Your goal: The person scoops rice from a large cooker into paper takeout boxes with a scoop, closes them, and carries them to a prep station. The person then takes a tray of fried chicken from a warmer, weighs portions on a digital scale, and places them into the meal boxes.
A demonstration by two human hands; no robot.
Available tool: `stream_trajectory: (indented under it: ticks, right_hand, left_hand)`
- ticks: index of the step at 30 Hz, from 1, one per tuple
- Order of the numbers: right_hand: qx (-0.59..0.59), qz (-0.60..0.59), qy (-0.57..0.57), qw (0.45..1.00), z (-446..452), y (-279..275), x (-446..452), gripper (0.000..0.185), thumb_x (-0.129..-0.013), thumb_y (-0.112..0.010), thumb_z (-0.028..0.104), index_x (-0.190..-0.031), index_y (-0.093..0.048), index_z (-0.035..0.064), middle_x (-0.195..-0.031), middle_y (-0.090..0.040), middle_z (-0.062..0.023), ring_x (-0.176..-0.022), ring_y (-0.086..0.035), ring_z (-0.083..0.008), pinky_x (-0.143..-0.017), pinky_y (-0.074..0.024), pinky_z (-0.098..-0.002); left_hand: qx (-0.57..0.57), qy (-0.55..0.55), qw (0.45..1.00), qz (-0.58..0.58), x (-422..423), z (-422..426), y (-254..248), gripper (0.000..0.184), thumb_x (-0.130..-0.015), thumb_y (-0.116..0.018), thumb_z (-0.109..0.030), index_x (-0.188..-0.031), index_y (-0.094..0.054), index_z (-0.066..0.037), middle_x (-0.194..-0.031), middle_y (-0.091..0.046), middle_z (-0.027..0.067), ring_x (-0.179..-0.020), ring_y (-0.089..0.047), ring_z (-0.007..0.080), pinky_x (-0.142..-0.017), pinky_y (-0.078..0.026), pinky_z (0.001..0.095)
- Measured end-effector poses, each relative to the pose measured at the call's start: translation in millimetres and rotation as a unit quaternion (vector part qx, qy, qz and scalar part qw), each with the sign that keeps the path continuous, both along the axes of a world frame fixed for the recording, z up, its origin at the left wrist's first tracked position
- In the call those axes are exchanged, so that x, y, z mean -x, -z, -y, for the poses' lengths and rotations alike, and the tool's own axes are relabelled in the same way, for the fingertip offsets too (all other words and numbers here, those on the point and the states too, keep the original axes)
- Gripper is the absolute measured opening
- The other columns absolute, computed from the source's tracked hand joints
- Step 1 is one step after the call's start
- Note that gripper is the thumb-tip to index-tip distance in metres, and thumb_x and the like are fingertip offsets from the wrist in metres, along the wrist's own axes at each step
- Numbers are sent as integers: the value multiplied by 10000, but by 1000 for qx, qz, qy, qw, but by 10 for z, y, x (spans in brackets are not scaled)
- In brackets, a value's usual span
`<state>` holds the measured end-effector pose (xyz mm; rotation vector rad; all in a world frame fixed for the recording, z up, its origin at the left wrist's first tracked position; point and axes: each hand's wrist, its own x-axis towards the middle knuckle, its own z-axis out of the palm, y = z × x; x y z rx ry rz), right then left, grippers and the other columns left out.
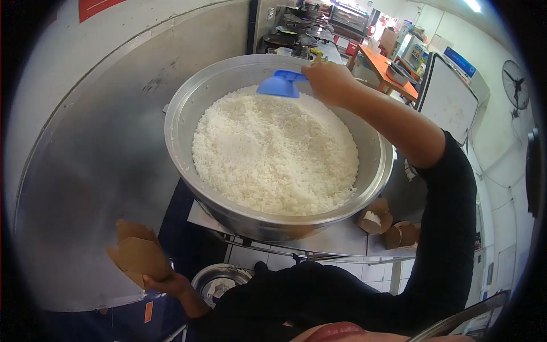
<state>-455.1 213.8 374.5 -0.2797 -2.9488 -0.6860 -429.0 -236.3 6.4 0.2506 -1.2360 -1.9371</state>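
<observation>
A large metal pot [185, 162] full of cooked white rice [273, 154] stands in front of me. My right hand [330, 82] is closed round the handle of a blue scoop [279, 84], held over the far part of the rice. The scoop looks tipped, and its inside is hidden. Low on the left, my left hand [165, 283] grips a brown cardboard takeaway box [139, 256] near its base. The flaps of that box stand up, and I cannot see into it. It is well apart from the pot.
Two more cardboard boxes, an open one [376, 216] with something white inside and another [401, 235], stand right of the pot. A metal bowl [219, 279] sits below. Pans [279, 40] line the far counter. An orange table [387, 68] stands behind, and a wall fan [515, 84] hangs right.
</observation>
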Motion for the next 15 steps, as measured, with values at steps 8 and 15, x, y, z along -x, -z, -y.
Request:
stream_trajectory:
  ticks: [8,15]
  right_hand:
    - [-119,24,26,992,-331,243,438,181,-768,-635,115,-932,-659,43,-922,-682,-132,-880,-664,-304,-680,-543,-407]
    - [-64,139,-51,987,-719,300,463,276,-873,-568,221,-1075,-560,32,-890,-650,-170,-895,-636,-338,-757,-505,-454]
  left_hand:
    - [225,-127,966,-19,108,91,222,591,-923,-436,-444,-1320,-333,-18,-1294,-411,176,-1206,-427,273,-1017,-377,392]
    - [-137,39,989,32,-94,-141,-398,619,-914,-434,-481,-1319,-337,-24,-1289,-418,164,-1203,-429,269,-1011,-382,391]
